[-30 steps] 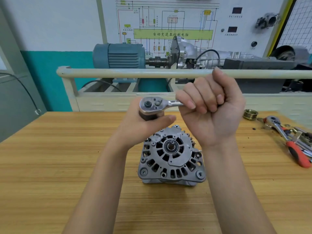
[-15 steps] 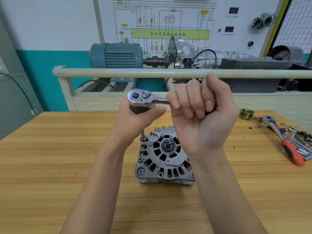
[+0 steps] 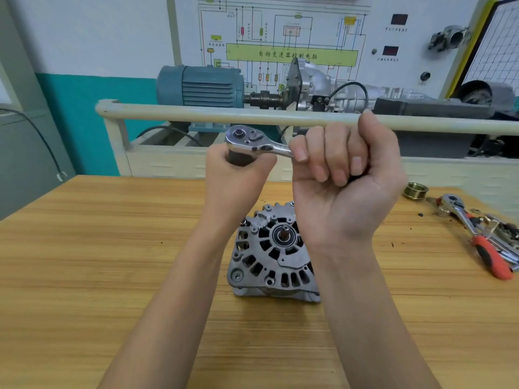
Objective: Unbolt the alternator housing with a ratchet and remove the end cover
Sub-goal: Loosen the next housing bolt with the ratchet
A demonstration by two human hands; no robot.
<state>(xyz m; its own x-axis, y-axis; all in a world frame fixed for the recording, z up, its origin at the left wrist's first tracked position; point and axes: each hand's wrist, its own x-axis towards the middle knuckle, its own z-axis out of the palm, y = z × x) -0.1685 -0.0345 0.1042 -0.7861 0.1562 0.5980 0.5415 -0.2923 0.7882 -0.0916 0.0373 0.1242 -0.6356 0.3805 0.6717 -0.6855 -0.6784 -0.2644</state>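
A grey cast alternator (image 3: 271,254) stands on the wooden table (image 3: 112,262) with its vented end cover and shaft facing up. Above its far left corner is a chrome ratchet (image 3: 252,141). My left hand (image 3: 238,178) grips the dark socket just under the ratchet head. My right hand (image 3: 342,181) is curled in a fist round the ratchet handle, which is hidden inside it. The lower end of the socket and the bolt beneath it are hidden behind my left hand.
A second ratchet with a red handle (image 3: 483,242) lies among loose tools at the table's right edge, near a brass pulley (image 3: 415,190). A cream rail (image 3: 224,115) runs across behind the table, with a teal motor (image 3: 199,85) and gearbox rig beyond.
The ratchet handle has swung toward the left with my right hand, and the head has shifted left. The alternator has turned slightly on the table. Both hands keep their grip.
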